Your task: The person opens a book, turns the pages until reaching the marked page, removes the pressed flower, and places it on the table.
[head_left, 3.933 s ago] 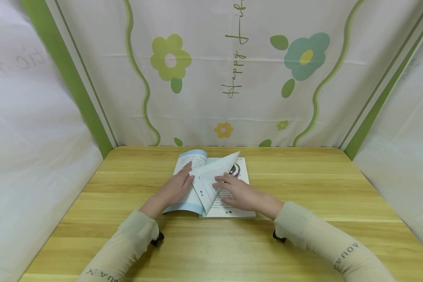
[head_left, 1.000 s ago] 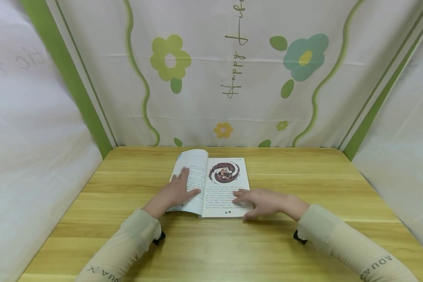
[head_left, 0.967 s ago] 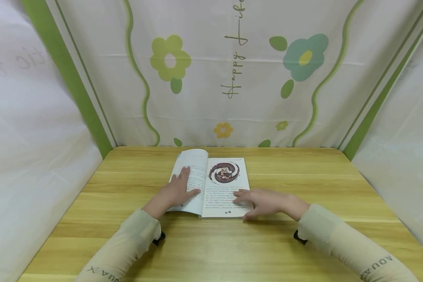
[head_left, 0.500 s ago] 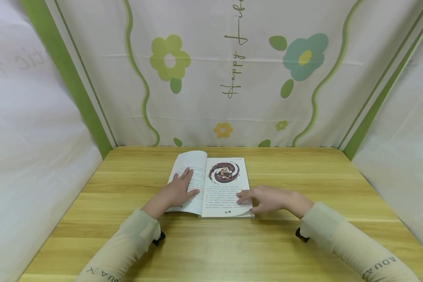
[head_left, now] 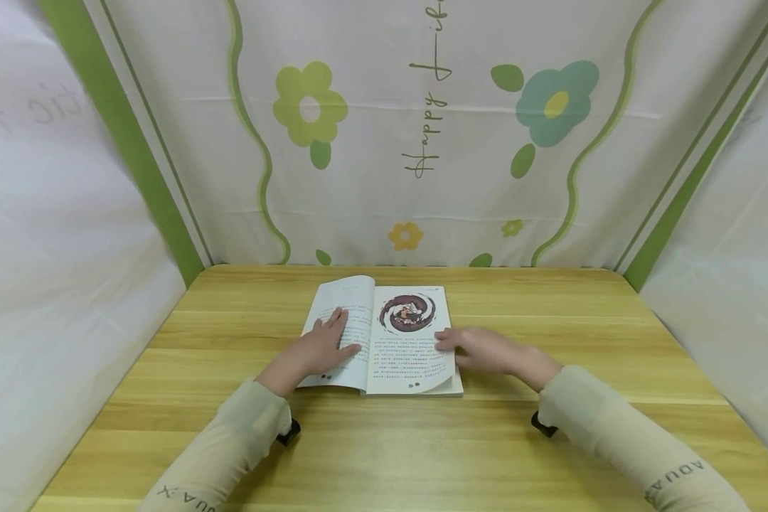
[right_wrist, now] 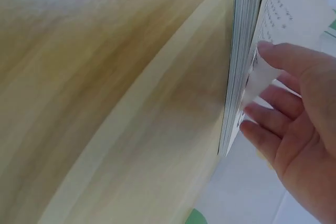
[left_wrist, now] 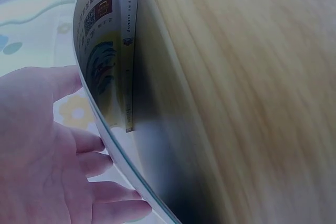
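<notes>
An open book [head_left: 411, 370] lies on the wooden table, its right page showing a dark swirl picture above lines of print. My left hand [head_left: 320, 350] rests with extended fingers on the left page [head_left: 352, 288], which bows upward. In the left wrist view, that hand [left_wrist: 47, 166] lies against the pages, and the curved cover [left_wrist: 100, 51] with a square code shows beneath. My right hand [head_left: 486, 350] pinches the right page's outer edge, and its lower corner curls up off the stack. In the right wrist view, the thumb of this hand [right_wrist: 299, 114] lies against the lifted page [right_wrist: 289, 9].
The wooden table [head_left: 384, 455] spreads around the book. Behind it hangs a white curtain [head_left: 371, 142] with flowers and lettering, and white cloth sides with green bands stand left and right.
Earlier, a leaf was turned over to the left. Since then my right hand has moved from lying on the right page to its edge, lifting the lower corner. My left hand stays nearly still.
</notes>
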Demonstrator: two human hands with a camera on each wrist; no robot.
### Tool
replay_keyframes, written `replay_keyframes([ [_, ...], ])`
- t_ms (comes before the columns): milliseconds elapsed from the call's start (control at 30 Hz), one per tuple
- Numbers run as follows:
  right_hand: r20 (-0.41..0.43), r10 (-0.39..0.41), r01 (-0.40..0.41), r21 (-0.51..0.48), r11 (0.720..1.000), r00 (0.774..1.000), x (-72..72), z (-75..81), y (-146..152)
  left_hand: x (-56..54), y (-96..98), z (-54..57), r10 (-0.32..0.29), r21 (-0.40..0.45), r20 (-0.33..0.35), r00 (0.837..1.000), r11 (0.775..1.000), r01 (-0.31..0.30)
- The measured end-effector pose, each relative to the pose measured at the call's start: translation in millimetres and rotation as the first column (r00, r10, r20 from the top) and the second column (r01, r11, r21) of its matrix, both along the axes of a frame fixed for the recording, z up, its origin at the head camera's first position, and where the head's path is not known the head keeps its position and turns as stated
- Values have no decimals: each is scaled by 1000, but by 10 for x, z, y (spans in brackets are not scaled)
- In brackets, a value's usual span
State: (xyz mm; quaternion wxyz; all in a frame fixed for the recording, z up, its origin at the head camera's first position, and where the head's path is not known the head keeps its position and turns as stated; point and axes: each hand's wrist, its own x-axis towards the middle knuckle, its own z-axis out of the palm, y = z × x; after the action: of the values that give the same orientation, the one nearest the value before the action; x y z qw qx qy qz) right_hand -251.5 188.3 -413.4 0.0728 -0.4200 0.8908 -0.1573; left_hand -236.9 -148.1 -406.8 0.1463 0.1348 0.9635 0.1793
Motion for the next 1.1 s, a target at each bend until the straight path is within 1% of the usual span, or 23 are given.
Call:
replay_keyframes([
  [133,-29,-52,51,-20,998,998,-44,2,-43,-8,0,-18,3,0,3,1000,1000,-3],
  [233,-23,-108,107,-56,993,994,-52,-7,-87,-7,0,-42,0,6,-3,1000,1000,0],
  [367,0,-178,177,-119,977,984,-59,-11,-153,-13,-5,-64,-2,9,-13,1000,1000,2],
  [433,27,-209,210,-157,965,978,-62,-8,-193,-18,-10,-68,-2,7,-15,1000,1000,2],
  [500,75,-242,252,-199,947,967,-59,2,-240,-26,-12,-68,-3,5,-18,1000,1000,3],
  [667,198,-305,351,-269,897,932,-64,-17,-335,-31,-1,-46,-8,0,-13,1000,1000,8],
  [767,234,-330,391,-300,870,915,-65,-46,-374,-34,4,-41,-8,-4,-10,1000,1000,8],
  [833,262,-355,428,-323,844,898,-58,-57,-400,-37,4,-42,-9,-6,-11,1000,1000,9],
  [900,307,-380,474,-343,811,873,-47,-58,-428,-41,6,-45,-9,-8,-11,1000,1000,9],
  [933,343,-390,501,-351,791,855,-40,-57,-440,-43,5,-47,-9,-8,-12,1000,1000,9],
  [1000,410,-397,544,-353,761,821,-32,-56,-465,-46,5,-50,-10,-10,-11,1000,1000,10],
  [1067,473,-391,575,-352,738,790,-21,-61,-486,-46,3,-52,-10,-10,-9,1000,1000,10],
  [1100,497,-381,583,-354,731,780,-13,-64,-496,-45,2,-52,-10,-11,-7,1000,1000,9],
])
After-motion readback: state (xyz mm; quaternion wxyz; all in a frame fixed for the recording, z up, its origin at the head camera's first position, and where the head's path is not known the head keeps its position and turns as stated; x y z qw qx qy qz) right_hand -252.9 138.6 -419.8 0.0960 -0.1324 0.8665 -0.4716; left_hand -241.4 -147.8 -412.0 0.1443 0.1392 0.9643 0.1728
